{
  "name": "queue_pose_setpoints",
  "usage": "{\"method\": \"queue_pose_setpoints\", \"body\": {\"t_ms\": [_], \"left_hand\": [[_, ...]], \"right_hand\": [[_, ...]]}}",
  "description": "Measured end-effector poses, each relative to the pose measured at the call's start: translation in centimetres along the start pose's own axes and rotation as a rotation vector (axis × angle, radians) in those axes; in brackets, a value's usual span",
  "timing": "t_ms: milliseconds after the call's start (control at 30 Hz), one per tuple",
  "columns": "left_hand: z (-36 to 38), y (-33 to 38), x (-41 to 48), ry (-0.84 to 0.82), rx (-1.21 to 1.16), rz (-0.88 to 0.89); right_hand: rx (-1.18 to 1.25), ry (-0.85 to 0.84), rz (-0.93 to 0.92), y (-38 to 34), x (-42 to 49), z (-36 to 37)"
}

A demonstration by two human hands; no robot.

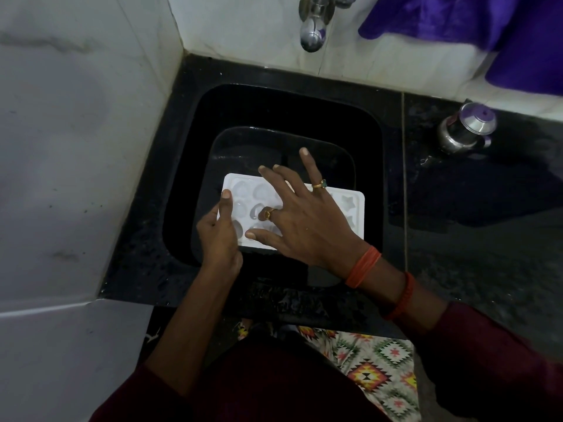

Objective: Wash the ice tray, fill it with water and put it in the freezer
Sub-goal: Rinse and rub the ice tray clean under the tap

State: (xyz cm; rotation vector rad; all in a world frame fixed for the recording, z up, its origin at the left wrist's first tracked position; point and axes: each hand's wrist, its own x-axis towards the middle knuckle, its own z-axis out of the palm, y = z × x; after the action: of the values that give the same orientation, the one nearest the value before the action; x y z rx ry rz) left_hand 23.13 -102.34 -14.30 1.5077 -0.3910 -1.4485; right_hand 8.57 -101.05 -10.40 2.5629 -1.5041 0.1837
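A white ice tray (350, 208) with shaped moulds is held level over the black sink (274, 111). My left hand (217, 236) grips its left edge, thumb on the rim and fingers underneath. My right hand (298, 214) lies over the middle of the tray with fingers spread and mostly straight, one ringed finger bent down into the moulds. A chrome tap (313, 28) juts from the wall above the sink, and no water stream is visible. The tray's centre is hidden under my right hand.
Black granite counter (472, 239) surrounds the sink. A steel lidded container (466, 129) stands at the counter's back right. A purple cloth (487, 32) hangs on the wall at upper right. White tiled wall (76, 147) closes the left side.
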Motion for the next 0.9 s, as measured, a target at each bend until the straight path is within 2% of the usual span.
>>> {"method": "queue_pose_setpoints", "body": {"t_ms": [367,633,900], "left_hand": [[0.2,0.5,-0.1,-0.001,0.004,0.014],[0.3,0.6,0.0,0.002,0.011,0.017],[0.2,0.5,0.0,0.012,0.017,-0.003]], "right_hand": [[-0.065,-0.058,-0.036,0.8,0.7,-0.3],[-0.007,-0.044,-0.001,0.4,0.5,0.2],[-0.006,-0.097,-0.003,-0.7,0.7,0.1]]}}
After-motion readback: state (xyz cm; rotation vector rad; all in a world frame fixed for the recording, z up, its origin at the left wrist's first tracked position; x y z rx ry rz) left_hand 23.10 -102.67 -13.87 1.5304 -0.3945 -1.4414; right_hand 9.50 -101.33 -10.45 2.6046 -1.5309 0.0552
